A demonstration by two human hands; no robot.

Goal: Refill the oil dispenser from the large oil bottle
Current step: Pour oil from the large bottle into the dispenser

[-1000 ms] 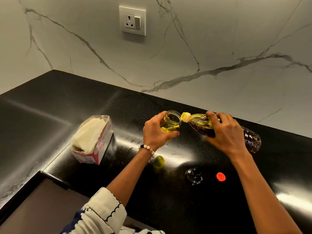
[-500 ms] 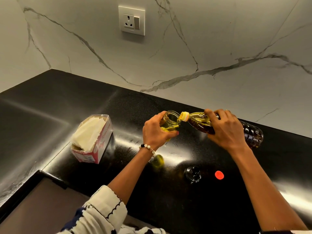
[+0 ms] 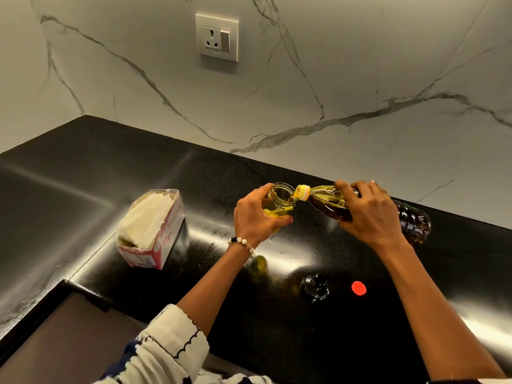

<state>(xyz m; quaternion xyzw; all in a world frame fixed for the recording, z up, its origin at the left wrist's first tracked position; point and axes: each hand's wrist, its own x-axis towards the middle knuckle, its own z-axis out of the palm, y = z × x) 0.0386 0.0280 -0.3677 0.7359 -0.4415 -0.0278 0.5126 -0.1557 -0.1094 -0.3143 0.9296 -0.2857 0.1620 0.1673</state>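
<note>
Tissue box (image 3: 151,230) far left of oil dispenser (image 3: 279,205) on black surface (image 3: 83,173); left hand (image 3: 256,217) grip wrapped around dispenser, held tilted above surface; large oil bottle (image 3: 410,220) just right, yellow neck at dispenser mouth, right hand (image 3: 370,210) grip clasping it near horizontal; glass lid (image 3: 315,284), red cap (image 3: 358,288) below-right of dispenser.

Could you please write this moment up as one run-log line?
stage: pouring | left hand: holds oil dispenser | right hand: tilts large oil bottle | mouth at dispenser rim | red cap on counter
</note>
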